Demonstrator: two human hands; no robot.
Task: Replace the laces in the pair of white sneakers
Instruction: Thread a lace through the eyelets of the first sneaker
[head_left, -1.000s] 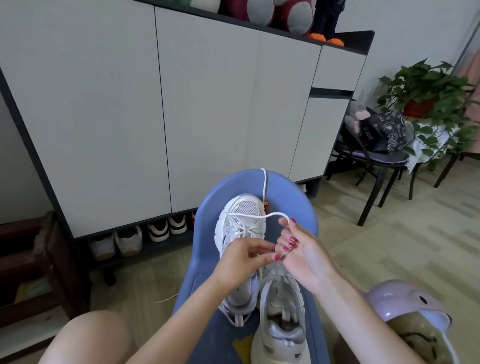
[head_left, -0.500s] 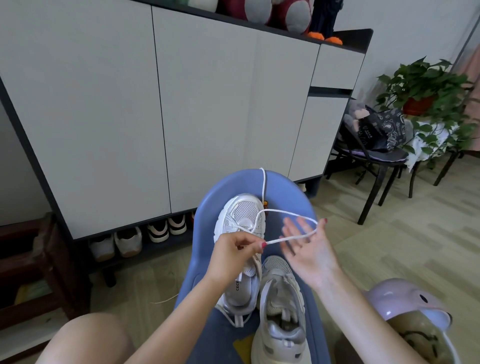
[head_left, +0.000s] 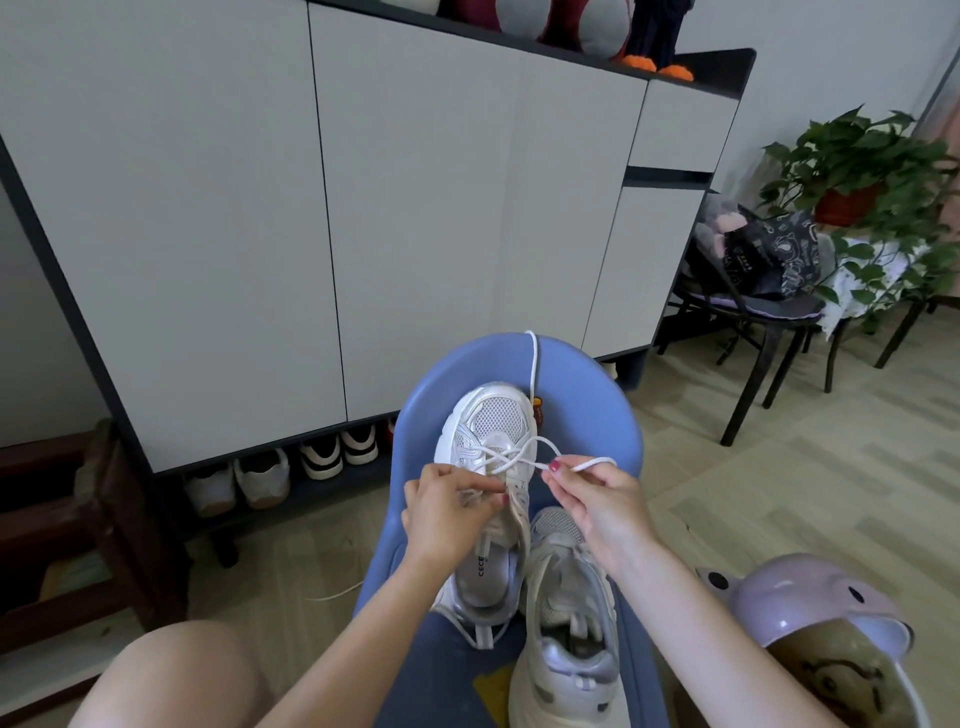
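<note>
Nearest me, the unlaced sneaker (head_left: 569, 644) lies on the blue seat (head_left: 618, 415), touching the farther sneaker (head_left: 488, 457). Over that farther sneaker, my left grip (head_left: 447, 506) pinches lace (head_left: 524, 457) at the eyelets; my right grip (head_left: 597, 493), just beside, pinches its free end.

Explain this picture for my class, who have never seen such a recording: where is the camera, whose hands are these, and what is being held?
The camera sits on a person's head, looking down at their own bare hands; no machine is involved. Two white sneakers lie on a blue seat. The left hand rests on the farther sneaker, at its lacing. The right hand pinches a white lace that loops from that shoe. The nearer sneaker shows no lace.
</note>
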